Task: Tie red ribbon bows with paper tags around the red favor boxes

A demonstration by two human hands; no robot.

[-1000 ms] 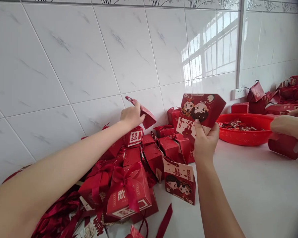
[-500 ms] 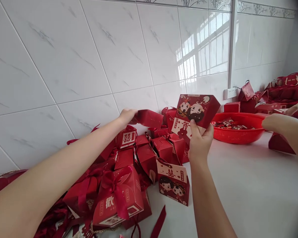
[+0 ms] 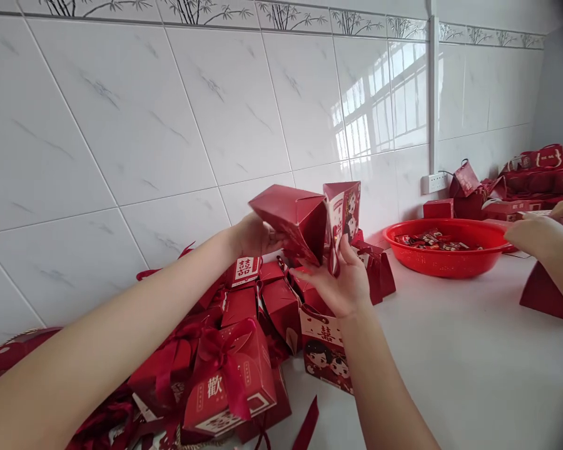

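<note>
My left hand (image 3: 256,236) grips a plain red folded paper box (image 3: 293,219), lifted above the pile. My right hand (image 3: 340,284) is palm up just right of it, fingers curled under a flat red gift bag (image 3: 343,215) printed with a cartoon couple, held edge-on and touching the plain box. Below both hands lies a heap of red gift boxes (image 3: 244,350), some tied with ribbon bows, and an upright cartoon-couple bag (image 3: 326,356).
A red plastic basket (image 3: 450,259) holding wrapped sweets stands on the white counter (image 3: 473,362) at right. Another person's hand (image 3: 537,234) reaches in from the right, beside a red box (image 3: 542,297). More red boxes (image 3: 539,178) are stacked in the far corner. Tiled wall behind.
My left hand lifted the plain red box and brought it rightwards. My right hand turned the cartoon bag from face-on to edge-on, and the two pieces now meet.
</note>
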